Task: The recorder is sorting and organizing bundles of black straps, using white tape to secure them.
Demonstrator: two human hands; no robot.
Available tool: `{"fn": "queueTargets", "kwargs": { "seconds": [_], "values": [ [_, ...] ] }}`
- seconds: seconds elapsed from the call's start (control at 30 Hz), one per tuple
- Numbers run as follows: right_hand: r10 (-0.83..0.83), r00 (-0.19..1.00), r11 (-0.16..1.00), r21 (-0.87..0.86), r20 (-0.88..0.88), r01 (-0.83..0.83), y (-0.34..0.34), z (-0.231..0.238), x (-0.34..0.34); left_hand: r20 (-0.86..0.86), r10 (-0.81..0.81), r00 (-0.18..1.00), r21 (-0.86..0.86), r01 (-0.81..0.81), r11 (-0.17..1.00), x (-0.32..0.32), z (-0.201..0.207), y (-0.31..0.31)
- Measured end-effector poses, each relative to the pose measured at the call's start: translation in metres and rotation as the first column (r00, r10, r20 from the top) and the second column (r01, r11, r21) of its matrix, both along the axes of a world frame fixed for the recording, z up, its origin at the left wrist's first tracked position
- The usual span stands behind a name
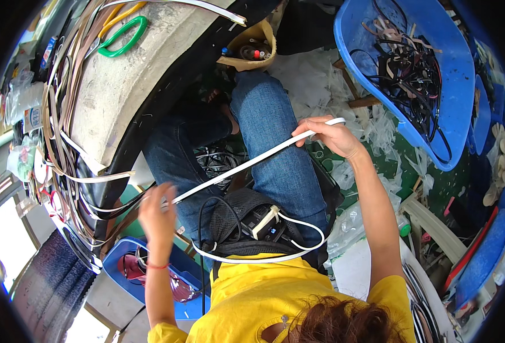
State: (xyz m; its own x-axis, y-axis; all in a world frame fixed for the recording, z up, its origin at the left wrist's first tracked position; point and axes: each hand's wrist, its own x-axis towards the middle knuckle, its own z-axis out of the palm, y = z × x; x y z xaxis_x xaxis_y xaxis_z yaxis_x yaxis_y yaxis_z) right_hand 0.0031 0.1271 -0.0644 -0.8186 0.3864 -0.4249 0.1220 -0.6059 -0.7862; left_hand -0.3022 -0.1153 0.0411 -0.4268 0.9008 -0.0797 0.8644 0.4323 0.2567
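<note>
A long, narrow white strip (pixel 238 167) is stretched slantwise above my lap, its right end higher than its left. Near that right end, my right hand (pixel 331 137) pinches it between thumb and fingers, and a short rounded tip pokes out past the grip. The other end runs into my left hand (pixel 158 217), whose closed fingers are slightly smeared by motion. Beneath the strip are my knees in blue jeans (pixel 266 114). A black mesh waist pouch (pixel 232 214) with a dark device and a white cable (pixel 258 259) sits at my waist.
At the left stands a worn bench (pixel 149 74) with green-handled scissors (pixel 128 35) and many hanging strips (pixel 64 114). A blue tub (pixel 452 74) of dark strips is at upper right. A paper bag (pixel 258 28) stands ahead; a blue bin (pixel 192 308) is lower left. Plastic scraps litter the floor.
</note>
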Motion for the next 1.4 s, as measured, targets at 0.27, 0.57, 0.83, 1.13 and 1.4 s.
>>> {"fn": "queueTargets", "kwargs": {
  "seconds": [0.27, 0.57, 0.83, 1.13, 1.4],
  "values": [
    [0.003, 1.0, 1.0, -0.02, -0.028, -0.003, -0.002, 0.004, -0.01, 0.735, -0.081, 0.674, -0.111, 0.237, 0.965, 0.088, -0.018, 0.128],
    [0.066, 0.998, 0.998, 0.002, 0.008, -0.066, 0.005, 0.002, 0.0, 0.651, 0.097, 0.753, -0.264, 0.104, 0.959, 0.012, -0.006, 0.066],
    [0.078, 0.997, 0.997, 0.025, 0.03, -0.079, 0.005, -0.001, 0.001, 0.473, 0.285, 0.834, -0.329, -0.133, 0.935, -0.07, 0.01, -0.034],
    [0.087, 0.996, 0.996, 0.017, 0.004, -0.087, 0.004, -0.002, -0.006, 0.132, 0.543, 0.83, -0.251, -0.501, 0.828, -0.159, 0.005, -0.16],
    [-0.161, 0.969, 0.678, 0.734, 0.184, -0.027, -0.017, 0.025, -0.008, 0.122, 0.591, 0.798, -0.228, -0.556, 0.799, -0.167, 0.005, -0.177]
  ]
}}
